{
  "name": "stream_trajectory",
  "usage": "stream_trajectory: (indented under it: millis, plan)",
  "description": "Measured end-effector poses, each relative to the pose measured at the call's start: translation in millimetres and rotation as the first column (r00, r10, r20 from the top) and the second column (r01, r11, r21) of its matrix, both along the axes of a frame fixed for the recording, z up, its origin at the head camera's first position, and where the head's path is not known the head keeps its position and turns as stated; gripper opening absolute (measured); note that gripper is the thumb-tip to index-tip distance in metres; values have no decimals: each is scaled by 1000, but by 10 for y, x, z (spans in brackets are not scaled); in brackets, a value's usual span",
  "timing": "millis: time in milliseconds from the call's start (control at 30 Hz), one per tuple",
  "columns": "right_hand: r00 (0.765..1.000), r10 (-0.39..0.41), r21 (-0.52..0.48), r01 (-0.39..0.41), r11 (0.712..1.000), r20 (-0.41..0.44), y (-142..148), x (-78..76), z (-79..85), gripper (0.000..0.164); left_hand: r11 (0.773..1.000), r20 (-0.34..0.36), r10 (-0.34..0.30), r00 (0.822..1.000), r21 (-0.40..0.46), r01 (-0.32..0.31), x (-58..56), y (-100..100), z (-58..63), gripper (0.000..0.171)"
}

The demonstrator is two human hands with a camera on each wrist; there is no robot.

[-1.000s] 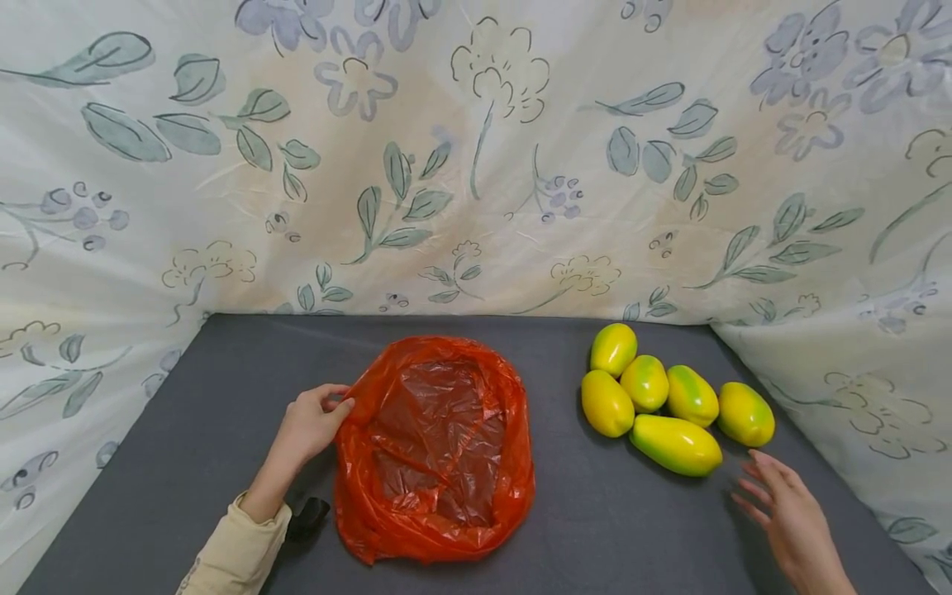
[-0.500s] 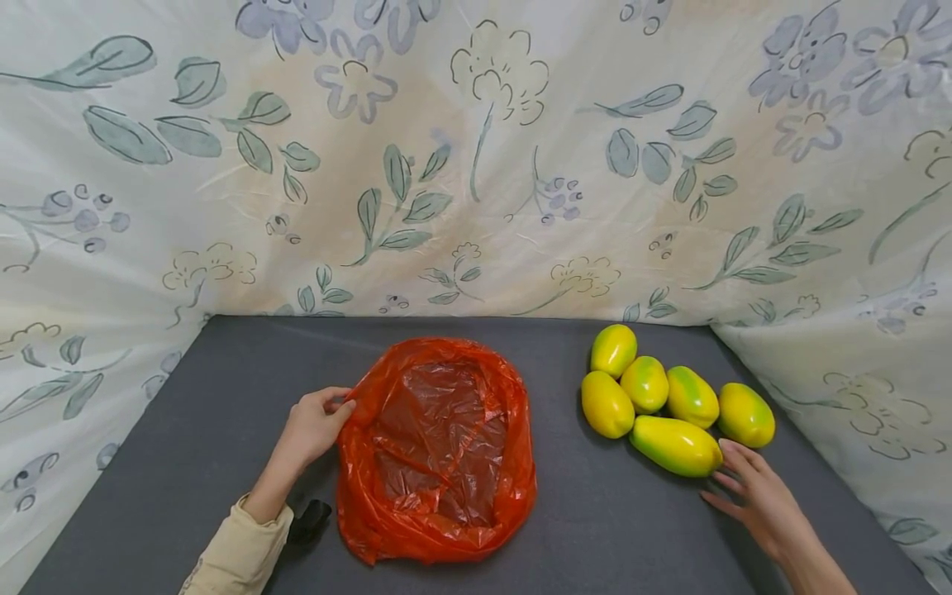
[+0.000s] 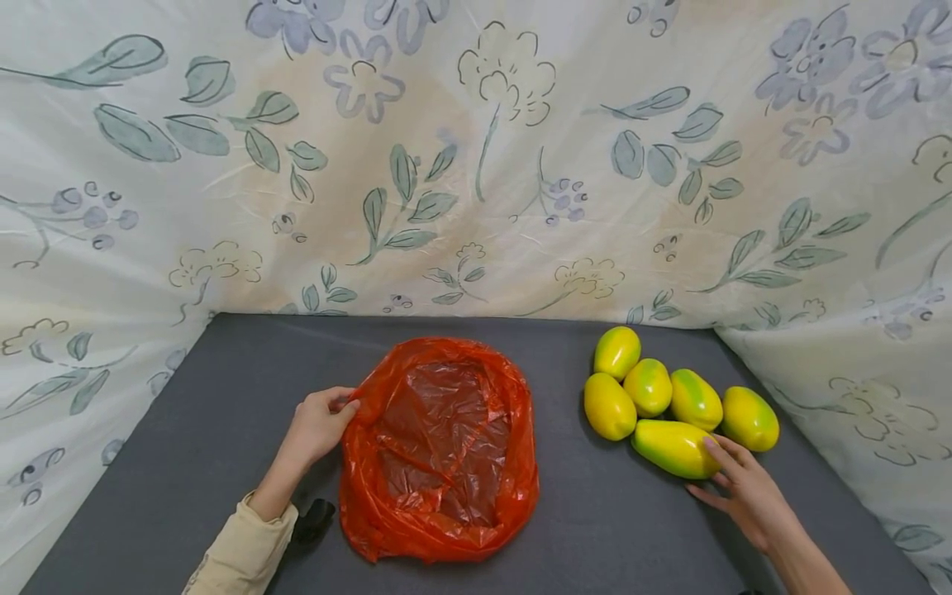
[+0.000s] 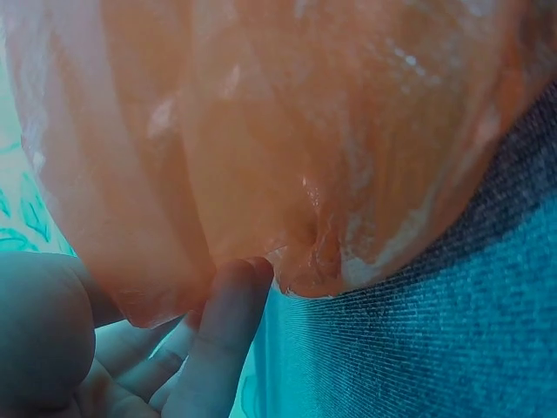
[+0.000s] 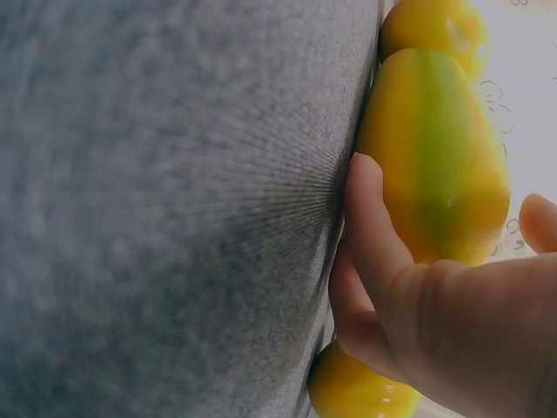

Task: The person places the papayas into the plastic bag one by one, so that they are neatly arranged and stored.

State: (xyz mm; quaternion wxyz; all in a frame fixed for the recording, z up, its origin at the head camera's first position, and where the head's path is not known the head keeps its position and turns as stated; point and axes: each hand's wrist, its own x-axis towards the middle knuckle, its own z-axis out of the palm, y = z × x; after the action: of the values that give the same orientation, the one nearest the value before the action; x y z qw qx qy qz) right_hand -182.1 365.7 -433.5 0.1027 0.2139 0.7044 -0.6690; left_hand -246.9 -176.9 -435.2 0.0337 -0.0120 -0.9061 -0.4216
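Note:
A red plastic bag [image 3: 439, 541] lies on the dark table with its mouth spread wide. My left hand [image 3: 316, 426] pinches the left side of its rim between thumb and fingers; the left wrist view shows the thin film [image 4: 261, 131] between them. To the right, my right hand [image 3: 751, 496] reaches the near end of a long yellow-green papaya [image 3: 669, 448]. Its fingers lie over the end and the thumb is low beside it, all loosely spread. In the right wrist view, this papaya [image 5: 431, 157] stands between the spread digits.
Several other yellow-green papayas [image 3: 610, 406] cluster just behind the long one, and one [image 3: 749, 419] lies close to the right fingers. A small black object [image 3: 312, 522] is beside the left wrist. Floral cloth [image 3: 483, 165] hangs behind the table [image 3: 580, 529] and along its sides.
My right hand has moved left from beside the cluster to the near end of the long papaya, fingers now over it. My left hand stays at the bag's rim.

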Motion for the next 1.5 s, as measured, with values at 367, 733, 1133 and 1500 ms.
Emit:
stream_trajectory:
  millis: [367,733,1133,1500]
  plan:
    - [1000,-11,15,11,1000,6,-5,-4,-19,100,996,-4,4,1000,-91,-5,10,3,17,29]
    - [1000,-13,-8,13,1000,9,-16,6,-12,101,993,79,-28,997,116,18,13,6,10,38]
    - [1000,6,1,-6,1000,2,-12,9,-14,101,970,145,-51,988,241,15,18,-11,17,46]
    - [1000,10,17,-10,1000,-9,-10,-19,-44,101,956,154,-56,987,294,8,11,-8,4,40]
